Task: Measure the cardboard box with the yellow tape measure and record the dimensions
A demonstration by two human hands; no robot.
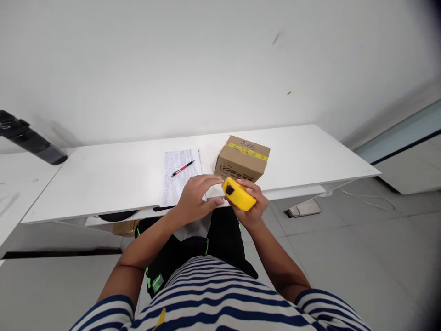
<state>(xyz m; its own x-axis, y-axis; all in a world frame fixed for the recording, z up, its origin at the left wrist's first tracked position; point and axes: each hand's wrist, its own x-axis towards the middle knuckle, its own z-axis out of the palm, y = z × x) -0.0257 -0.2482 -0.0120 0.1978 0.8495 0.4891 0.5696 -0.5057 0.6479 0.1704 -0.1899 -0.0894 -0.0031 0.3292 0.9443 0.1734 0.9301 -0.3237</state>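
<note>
My right hand (253, 209) is closed around a yellow tape measure (243, 198), holding it in the air in front of the table's front edge. A dark patch shows on the tape measure's narrow face, toward the left. Beside it, my left hand (198, 197) is open, thumb and fingers apart, its fingertips close to the tape measure's left end. Whether they touch it, I cannot tell. Just behind the hands sits a closed cardboard box (237, 166), sealed with yellow tape and bearing dark printing and handwriting on top.
A red and black pen (183, 168) lies on written sheets of paper (168, 193) on the white table (103, 179). A dark bottle (32, 142) stands at the far left. Under the table, a flat item (303, 209) and a cable (368, 196) lie on the tiled floor.
</note>
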